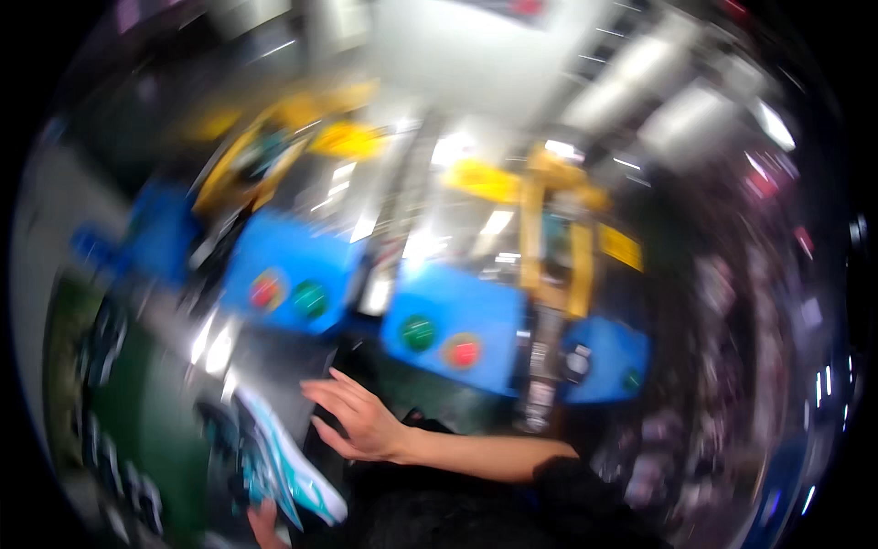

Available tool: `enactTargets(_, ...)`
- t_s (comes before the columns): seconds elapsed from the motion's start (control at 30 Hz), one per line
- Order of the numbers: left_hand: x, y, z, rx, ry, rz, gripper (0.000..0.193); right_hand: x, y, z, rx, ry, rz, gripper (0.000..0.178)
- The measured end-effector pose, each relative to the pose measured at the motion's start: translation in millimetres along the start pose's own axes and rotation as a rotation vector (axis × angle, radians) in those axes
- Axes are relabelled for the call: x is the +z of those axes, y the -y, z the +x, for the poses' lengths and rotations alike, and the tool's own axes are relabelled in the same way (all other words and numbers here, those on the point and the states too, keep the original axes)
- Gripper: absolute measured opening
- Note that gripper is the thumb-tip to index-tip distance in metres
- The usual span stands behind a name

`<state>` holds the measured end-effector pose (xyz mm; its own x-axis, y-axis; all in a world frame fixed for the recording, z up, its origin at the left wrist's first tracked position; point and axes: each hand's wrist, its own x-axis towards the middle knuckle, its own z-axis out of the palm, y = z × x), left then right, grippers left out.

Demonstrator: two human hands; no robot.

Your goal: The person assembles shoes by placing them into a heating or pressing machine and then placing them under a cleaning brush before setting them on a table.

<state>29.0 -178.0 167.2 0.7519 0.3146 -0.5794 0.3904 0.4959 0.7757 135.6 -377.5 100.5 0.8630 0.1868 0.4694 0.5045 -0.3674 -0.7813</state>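
A teal sneaker with a white sole [297,467] is tilted at the lower left, blurred by motion. My left hand [265,524] shows only in part at the bottom edge, its fingers closed on the sneaker's near side. Across from the sneaker, my right hand [358,421] reaches in from the right, palm down. Its fingers are spread, with nothing in them, and a small gap parts them from the shoe.
Ahead stands a machine with two blue panels [297,247], each bearing a green button [418,333] and a red button [461,350]. Yellow frames [582,265] rise behind. A green surface [165,457] with blurred dark shapes lies left. Clutter at right is smeared.
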Motion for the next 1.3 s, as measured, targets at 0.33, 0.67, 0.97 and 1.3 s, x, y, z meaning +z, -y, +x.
enactTargets(0.33, -127.3, -1.7, 49.5, 0.477, -0.221, 0.382, 0.069, 36.2, 58.0, -57.2, 0.505, 0.22, 0.314, 0.011)
enactTargets(0.67, -116.5, 34.6, 216.5, -0.091, 0.283, 0.155, 0.087, 123.9, 9.5, 29.3, 0.679, -0.021, 0.206, 0.014)
enactTargets(0.97, -287.8, -46.5, 425.2, 0.888, 0.131, 1.307, 0.053, 338.1, -4.7, 289.4, 0.079, 0.646, -0.12, 0.071)
enactTargets(1.3, -361.8, -73.7, 444.7, 1.012, 0.191, 1.088, 0.039, 531.6, -87.1, 465.2, -0.185, 0.919, -1.125, 0.058)
